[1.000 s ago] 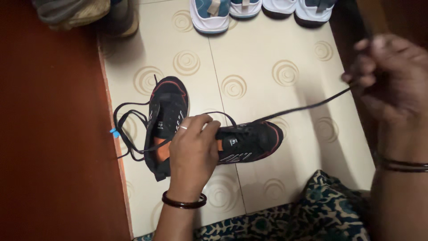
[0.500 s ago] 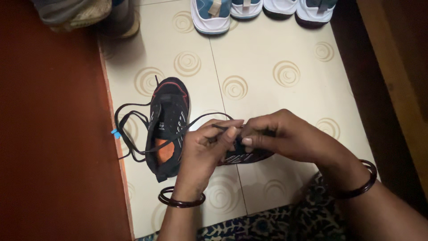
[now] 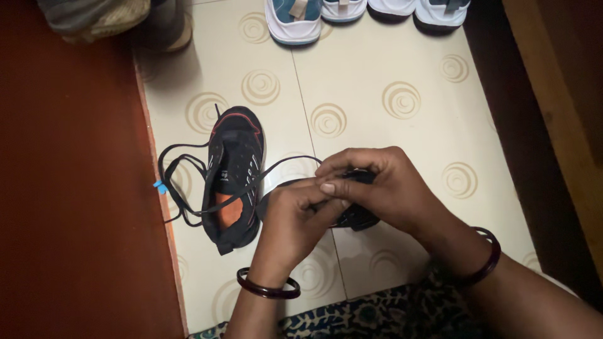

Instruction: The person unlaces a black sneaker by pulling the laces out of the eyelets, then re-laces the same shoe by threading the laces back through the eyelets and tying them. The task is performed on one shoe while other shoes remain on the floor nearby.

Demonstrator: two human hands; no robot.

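Two black sports shoes lie on the cream tiled floor. One shoe (image 3: 233, 176) with an orange insole and red trim stands free at the left, its loose black lace (image 3: 179, 182) looping to the left. The other shoe (image 3: 358, 216) is mostly hidden under my hands. My left hand (image 3: 295, 216) rests on it and pinches the lace near its top. My right hand (image 3: 383, 188) meets the left, fingers closed on the same lace. A stretch of lace (image 3: 286, 162) runs from my hands toward the free shoe.
A row of white and teal sandals (image 3: 295, 19) lines the top edge. A grey-beige shoe (image 3: 107, 19) sits at the top left. Dark red floor (image 3: 69, 188) borders the tiles at left, a wooden edge (image 3: 553, 113) at right. Patterned cloth (image 3: 377, 314) lies below.
My right hand came down from the upper right, where it held the lace stretched out, and joined my left hand over the second shoe. The lace is no longer pulled taut.
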